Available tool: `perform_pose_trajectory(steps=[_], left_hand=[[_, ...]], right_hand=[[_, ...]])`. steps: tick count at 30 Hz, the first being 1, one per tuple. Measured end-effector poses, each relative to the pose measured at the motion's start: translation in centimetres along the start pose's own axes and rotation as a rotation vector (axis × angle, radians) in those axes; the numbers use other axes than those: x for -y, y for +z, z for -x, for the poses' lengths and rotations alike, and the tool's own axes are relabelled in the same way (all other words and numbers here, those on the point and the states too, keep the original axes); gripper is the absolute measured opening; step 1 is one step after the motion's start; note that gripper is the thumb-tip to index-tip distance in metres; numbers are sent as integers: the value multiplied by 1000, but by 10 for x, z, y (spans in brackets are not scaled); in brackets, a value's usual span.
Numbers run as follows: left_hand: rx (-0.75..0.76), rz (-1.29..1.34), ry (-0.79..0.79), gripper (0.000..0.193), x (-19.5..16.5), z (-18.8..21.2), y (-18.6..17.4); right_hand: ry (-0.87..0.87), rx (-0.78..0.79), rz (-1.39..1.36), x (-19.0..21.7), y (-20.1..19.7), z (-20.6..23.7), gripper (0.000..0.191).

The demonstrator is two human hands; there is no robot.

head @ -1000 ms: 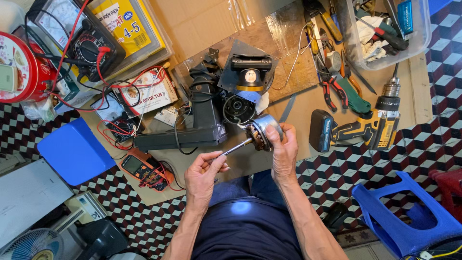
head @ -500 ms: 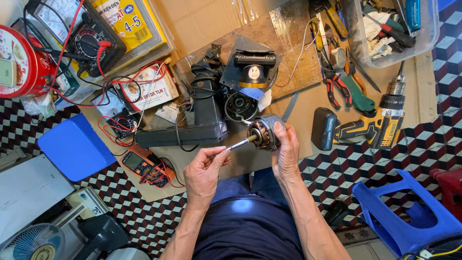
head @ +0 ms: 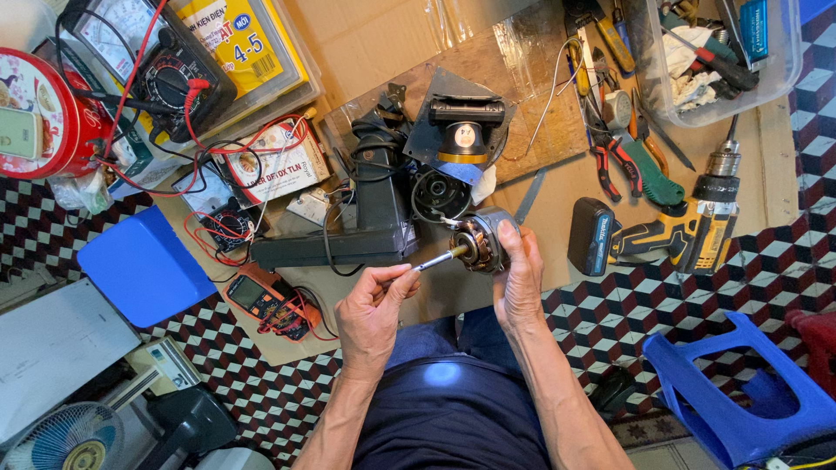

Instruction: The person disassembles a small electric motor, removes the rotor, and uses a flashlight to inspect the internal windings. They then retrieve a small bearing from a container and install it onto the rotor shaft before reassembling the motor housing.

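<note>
My right hand grips a small electric motor with copper windings showing, held above my lap. My left hand pinches a thin silver tool like a screwdriver, its tip touching the motor's copper end. Just beyond them lie a round black motor housing and a dark disassembled power-tool body on a sheet of cardboard.
A yellow cordless drill lies right, pliers and a clear bin of tools behind it. Multimeters with red leads, a red tin, a blue lid sit left. A blue stool stands lower right.
Both hands have stayed close together at the motor; the left hand has shifted slightly while the thin tool stays against the motor's end.
</note>
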State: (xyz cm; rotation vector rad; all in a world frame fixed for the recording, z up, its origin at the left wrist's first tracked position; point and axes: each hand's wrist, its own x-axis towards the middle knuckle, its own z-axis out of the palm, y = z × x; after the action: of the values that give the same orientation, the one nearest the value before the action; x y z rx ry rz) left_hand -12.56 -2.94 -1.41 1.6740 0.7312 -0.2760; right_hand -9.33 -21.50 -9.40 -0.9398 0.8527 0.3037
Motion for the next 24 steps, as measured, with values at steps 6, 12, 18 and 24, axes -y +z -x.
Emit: perform_pose_trajectory(steps=[6, 12, 18, 24], left_hand=[[37, 143, -38, 17, 3, -5, -3], [67, 224, -78, 19, 12, -7, -5], [78, 303, -112, 18, 22, -13, -9], [61, 294, -194, 21, 26, -17, -15]], right_hand=[[15, 7, -34, 1, -2, -2, 35], [2, 3, 1, 3, -2, 0, 40], [-23, -16, 25, 2, 2, 2, 51], [-56, -46, 101, 3, 5, 5, 57]])
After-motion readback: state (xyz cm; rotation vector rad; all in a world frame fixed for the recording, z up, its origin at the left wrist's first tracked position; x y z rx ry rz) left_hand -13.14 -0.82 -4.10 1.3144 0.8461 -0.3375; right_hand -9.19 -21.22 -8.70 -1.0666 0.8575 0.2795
